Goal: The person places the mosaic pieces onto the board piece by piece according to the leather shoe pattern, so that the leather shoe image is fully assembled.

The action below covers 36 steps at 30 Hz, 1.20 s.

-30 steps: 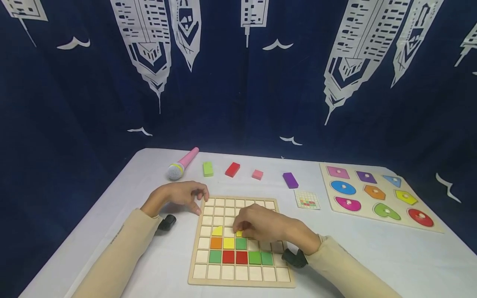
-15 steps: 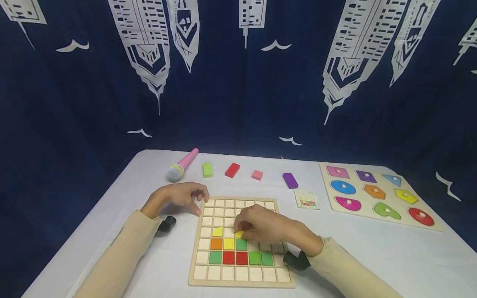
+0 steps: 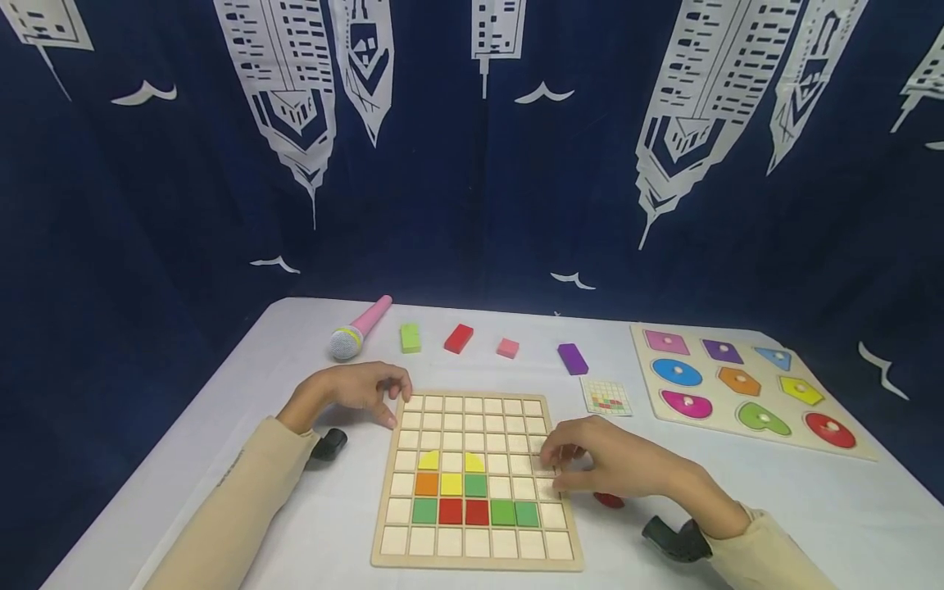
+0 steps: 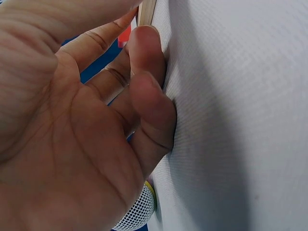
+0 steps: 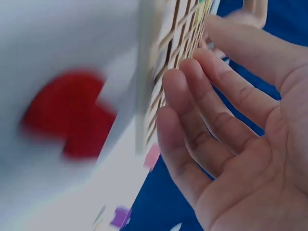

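Note:
A wooden grid board lies on the table, holding orange, yellow, green and red tiles in its lower cells. Two yellow quarter-round tiles, a left one and a right one, top the pattern. My left hand rests at the board's upper left corner, thumb and fingertips at its edge. The left wrist view shows its lower fingers loosely bent against the cloth. My right hand hovers over the board's right edge, fingers relaxed and holding nothing. Red pieces, one rounded, lie on the cloth beneath it, mostly hidden in the head view.
Behind the board lie a pink toy microphone and light green, red, pink and purple blocks. A small pattern card sits right of them, beside a shape puzzle board. A dark blue curtain hangs behind.
My right hand has let go of the right yellow quarter-round tile, which now shows in its cell, and has moved right to the board's edge. The left hand has stayed put.

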{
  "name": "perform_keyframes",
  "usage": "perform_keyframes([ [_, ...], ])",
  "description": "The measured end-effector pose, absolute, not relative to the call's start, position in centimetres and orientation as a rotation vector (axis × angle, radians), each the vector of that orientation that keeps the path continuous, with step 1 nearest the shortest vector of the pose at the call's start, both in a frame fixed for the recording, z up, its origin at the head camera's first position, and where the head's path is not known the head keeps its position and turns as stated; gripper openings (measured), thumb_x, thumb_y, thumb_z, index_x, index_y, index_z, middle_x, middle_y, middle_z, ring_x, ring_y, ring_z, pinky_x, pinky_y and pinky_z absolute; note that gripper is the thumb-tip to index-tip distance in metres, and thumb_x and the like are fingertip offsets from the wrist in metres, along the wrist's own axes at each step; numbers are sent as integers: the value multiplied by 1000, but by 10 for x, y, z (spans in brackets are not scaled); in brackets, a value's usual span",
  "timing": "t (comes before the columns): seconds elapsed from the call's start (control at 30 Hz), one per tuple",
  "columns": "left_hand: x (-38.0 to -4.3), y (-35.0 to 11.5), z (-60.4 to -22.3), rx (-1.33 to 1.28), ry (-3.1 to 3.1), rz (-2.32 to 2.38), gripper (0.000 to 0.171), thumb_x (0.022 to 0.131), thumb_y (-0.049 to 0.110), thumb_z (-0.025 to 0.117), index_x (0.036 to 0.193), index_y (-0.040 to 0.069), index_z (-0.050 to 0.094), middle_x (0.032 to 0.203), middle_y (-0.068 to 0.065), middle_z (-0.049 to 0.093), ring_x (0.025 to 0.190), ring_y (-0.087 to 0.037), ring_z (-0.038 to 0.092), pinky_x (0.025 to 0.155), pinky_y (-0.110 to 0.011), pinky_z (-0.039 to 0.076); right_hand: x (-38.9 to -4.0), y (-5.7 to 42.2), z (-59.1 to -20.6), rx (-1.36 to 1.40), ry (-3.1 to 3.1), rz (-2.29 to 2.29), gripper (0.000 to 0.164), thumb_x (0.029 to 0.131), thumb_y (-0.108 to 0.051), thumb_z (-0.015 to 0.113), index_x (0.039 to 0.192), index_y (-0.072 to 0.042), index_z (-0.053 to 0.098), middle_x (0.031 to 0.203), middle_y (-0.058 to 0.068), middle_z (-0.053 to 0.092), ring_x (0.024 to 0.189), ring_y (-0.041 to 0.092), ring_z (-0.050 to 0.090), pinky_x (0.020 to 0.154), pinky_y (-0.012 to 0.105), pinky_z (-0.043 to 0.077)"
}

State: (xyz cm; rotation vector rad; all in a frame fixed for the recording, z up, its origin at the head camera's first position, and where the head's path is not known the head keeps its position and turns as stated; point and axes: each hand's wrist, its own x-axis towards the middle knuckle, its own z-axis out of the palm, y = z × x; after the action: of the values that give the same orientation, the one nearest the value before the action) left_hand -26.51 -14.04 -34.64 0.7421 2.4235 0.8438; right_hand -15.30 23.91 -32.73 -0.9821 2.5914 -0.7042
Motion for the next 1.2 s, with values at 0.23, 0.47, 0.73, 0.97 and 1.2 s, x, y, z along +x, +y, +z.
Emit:
perform_keyframes([
  [0.23,-266,-143,-348,756,2435,844,36,74,7,85,101,12,63,91,-3,51,73,-18,40,69,-29,35,-156,279,-328,-897,2555,-751,37,85,-32,79,116,-15,68,108,-6,68,92,10,62,84,30,54],
  [0.47,-267,-144,-349,757,2436,846,35,74,8,85,102,12,64,92,-4,52,73,-18,41,69,-29,36,-164,297,-330,-868,2452,-826,35,85,-20,77,118,-15,68,110,-1,67,95,14,63,85,27,53],
  [0.73,-268,-143,-348,739,2431,846,36,74,7,85,102,12,64,93,-4,51,74,-18,41,70,-30,35,-168,301,-334,-828,2463,-808,35,80,-10,78,114,-15,68,100,-2,64,87,16,59,77,24,51],
  [0.97,-266,-142,-346,751,2426,846,35,74,7,84,103,12,64,92,-3,51,75,-18,41,71,-30,35,-168,294,-335,-815,2517,-769,29,81,-14,79,107,-17,67,92,-3,63,81,10,56,70,23,49],
  [1.2,-267,-142,-348,774,2420,850,36,74,7,84,103,11,64,91,-2,51,72,-17,40,69,-28,35,-166,289,-337,-760,2568,-718,29,79,-18,82,103,-20,66,87,-3,60,80,11,54,66,23,47],
])
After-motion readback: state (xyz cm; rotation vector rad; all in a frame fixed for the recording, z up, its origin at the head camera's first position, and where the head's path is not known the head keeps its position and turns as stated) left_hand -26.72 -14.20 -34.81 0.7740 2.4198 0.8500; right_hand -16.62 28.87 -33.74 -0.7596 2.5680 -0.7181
